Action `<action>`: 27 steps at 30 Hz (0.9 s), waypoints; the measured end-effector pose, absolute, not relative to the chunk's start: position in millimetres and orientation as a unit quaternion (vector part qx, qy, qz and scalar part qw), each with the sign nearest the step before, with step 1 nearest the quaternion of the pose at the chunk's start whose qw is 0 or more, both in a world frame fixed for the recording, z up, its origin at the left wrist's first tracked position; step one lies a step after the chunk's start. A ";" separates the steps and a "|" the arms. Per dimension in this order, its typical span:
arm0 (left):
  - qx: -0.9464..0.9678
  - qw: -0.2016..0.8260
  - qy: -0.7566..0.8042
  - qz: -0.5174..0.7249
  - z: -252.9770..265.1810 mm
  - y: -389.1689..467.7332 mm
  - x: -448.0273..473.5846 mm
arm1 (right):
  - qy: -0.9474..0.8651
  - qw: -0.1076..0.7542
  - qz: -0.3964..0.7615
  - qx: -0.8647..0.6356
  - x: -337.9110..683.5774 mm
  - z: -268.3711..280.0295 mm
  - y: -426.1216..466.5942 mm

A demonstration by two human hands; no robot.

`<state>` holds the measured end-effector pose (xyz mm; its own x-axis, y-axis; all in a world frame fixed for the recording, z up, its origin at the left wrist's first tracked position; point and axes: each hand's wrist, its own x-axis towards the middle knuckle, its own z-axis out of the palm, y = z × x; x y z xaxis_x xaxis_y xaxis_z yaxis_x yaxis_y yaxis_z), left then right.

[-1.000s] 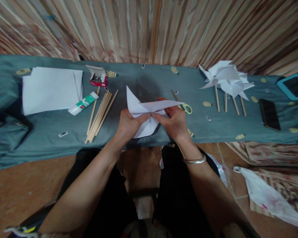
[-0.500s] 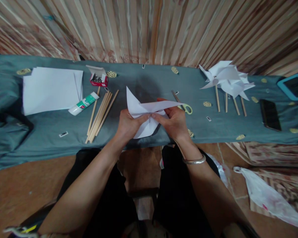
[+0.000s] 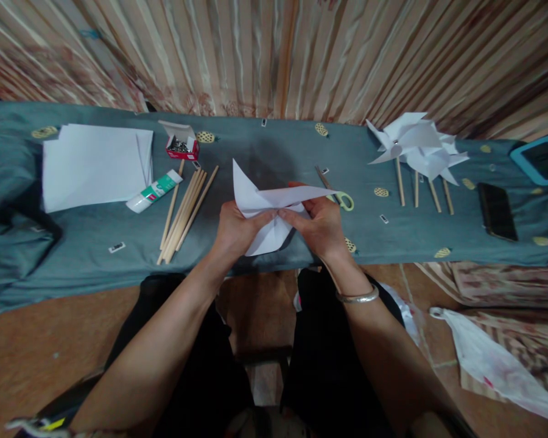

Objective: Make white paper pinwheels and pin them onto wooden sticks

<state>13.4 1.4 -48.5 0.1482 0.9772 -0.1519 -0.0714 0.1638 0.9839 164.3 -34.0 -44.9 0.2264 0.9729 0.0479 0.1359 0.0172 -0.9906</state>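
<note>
A white paper pinwheel (image 3: 274,198) with folded-in corners is held up over the near side of the table, between both hands. My left hand (image 3: 238,228) grips it from the left, the thumb pressed at its centre. From the other side my right hand (image 3: 322,224) pinches it, its thumb meeting the left one at the middle. The fingers beneath the paper are mostly hidden. Just behind my right hand lies a pair of scissors (image 3: 346,201) with light green handles, partly covered by a paper tip.
Left on the cloth-covered table (image 3: 278,140) are white paper sheets (image 3: 95,164), a glue tube (image 3: 154,191), wooden sticks (image 3: 185,216) and an open red box of pins (image 3: 181,146). To the right are pinwheels on sticks (image 3: 415,146), a phone (image 3: 497,211) and a blue-framed device (image 3: 543,159).
</note>
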 end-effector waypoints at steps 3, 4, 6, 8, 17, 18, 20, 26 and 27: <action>0.476 0.594 0.475 0.441 -48.8 1.8 13.0 | -0.473 0.531 0.407 -0.574 164.2 -44.8 -33.5; 0.478 0.594 0.473 0.441 -48.9 1.9 12.8 | -0.469 0.533 0.409 -0.573 164.1 -45.1 -33.3; 0.482 0.594 0.470 0.441 -49.0 2.1 12.6 | -0.458 0.541 0.410 -0.574 163.8 -46.2 -32.8; 0.482 0.593 0.470 0.442 -48.9 2.1 12.4 | -0.451 0.547 0.409 -0.574 163.4 -47.7 -32.3; 0.482 0.596 0.470 0.438 -47.0 1.2 11.7 | -0.456 0.538 0.401 -0.584 161.2 -48.2 -32.6; 0.483 0.594 0.470 0.439 -46.5 1.0 11.9 | -0.454 0.540 0.400 -0.585 160.9 -47.7 -32.6; 0.487 0.590 0.468 0.442 -45.8 0.8 12.0 | -0.455 0.541 0.398 -0.585 160.3 -47.0 -32.6; 0.489 0.585 0.470 0.445 -47.5 2.0 11.3 | -0.474 0.535 0.378 -0.588 159.0 -47.4 -32.4; 0.487 0.584 0.473 0.444 -47.9 2.1 11.2 | -0.475 0.535 0.373 -0.591 159.0 -47.5 -32.6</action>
<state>11.2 2.1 -47.9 0.1575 0.9801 -0.1211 -0.0578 0.1315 0.9896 159.0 -32.6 -47.5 0.2699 0.9605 0.0676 0.1621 0.0238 -0.9865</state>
